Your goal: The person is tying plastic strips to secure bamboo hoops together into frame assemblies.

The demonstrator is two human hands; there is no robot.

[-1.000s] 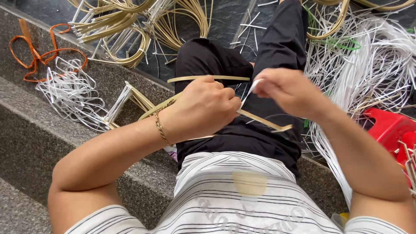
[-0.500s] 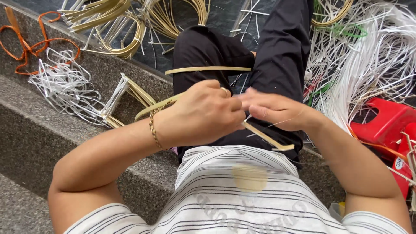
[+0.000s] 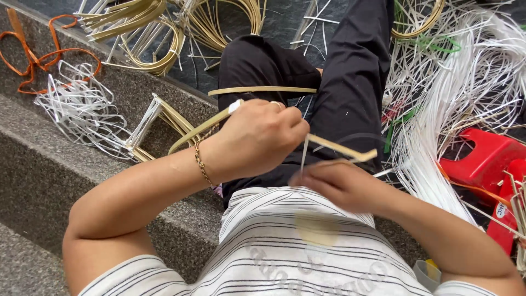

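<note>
Far left, orange strap (image 3: 33, 60) is lying on the stone step (image 3: 49, 181), w/ a tangle of white strips (image 3: 82, 112) just beside it and bamboo coils (image 3: 148, 38) lying above. Left hand (image 3: 257, 137) is sitting over the lap, fingers closed tight around a bamboo strip (image 3: 200, 129) that's running from lower left through the fist & sticking out to the right, ending near the right hand (image 3: 337, 183). A 2nd bamboo strip (image 3: 263, 90) is resting across the knee of the black trousers (image 3: 350, 82), just above the left hand. A thin white strand (image 3: 304, 153) is hanging between the two hands; right-hand fingers are bunched together at its lower end, blurred, so can't tell if they're actually pinching it. Further right, a big white pile (image 3: 466, 93) is spreading over the floor, w/ a red stool (image 3: 487, 159) lying at its edge.
</note>
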